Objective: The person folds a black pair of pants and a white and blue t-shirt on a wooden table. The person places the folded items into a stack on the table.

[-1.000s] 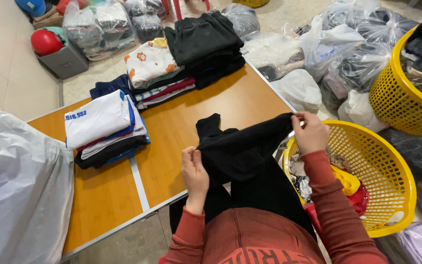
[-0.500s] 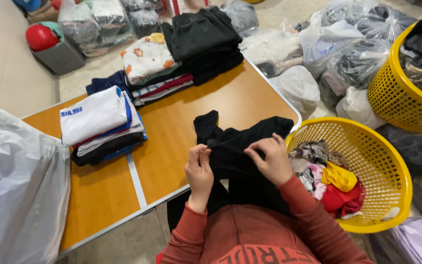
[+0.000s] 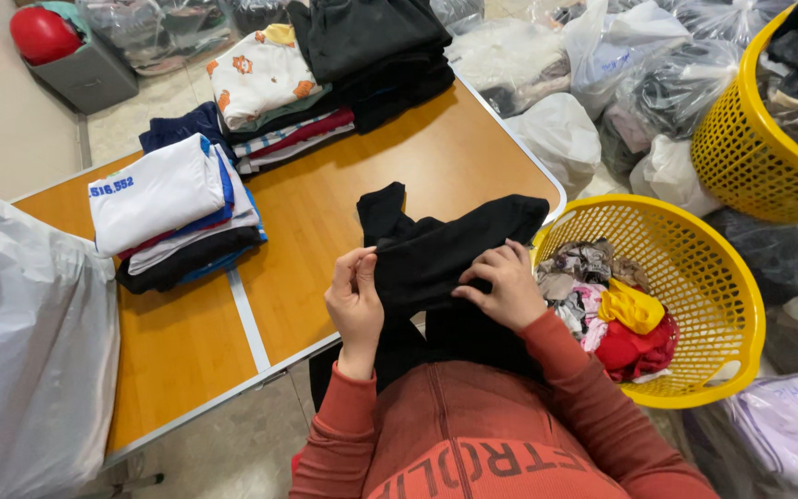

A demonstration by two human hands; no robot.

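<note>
Pinched in the left hand's (image 3: pixel 355 305) fingers (image 3: pixel 363 268) and gripped by the right hand (image 3: pixel 507 288): black cloth garment (image 3: pixel 445 249), draped over the near edge of the orange wooden folding table (image 3: pixel 187 342). Just right of the fingers, round yellow plastic basket (image 3: pixel 695 277) holding loose mixed clothes (image 3: pixel 621 319). Left of and beyond the fingers, on the table, a stack of folded shirts (image 3: pixel 163 199).

Hands: two, bare, red-sleeved forearms.
Left hand (image 3: pixel 355 300) at 9 o'clock, fingers pinched; right hand (image 3: pixel 502 282) at 3 o'clock, fingers curled.
</note>
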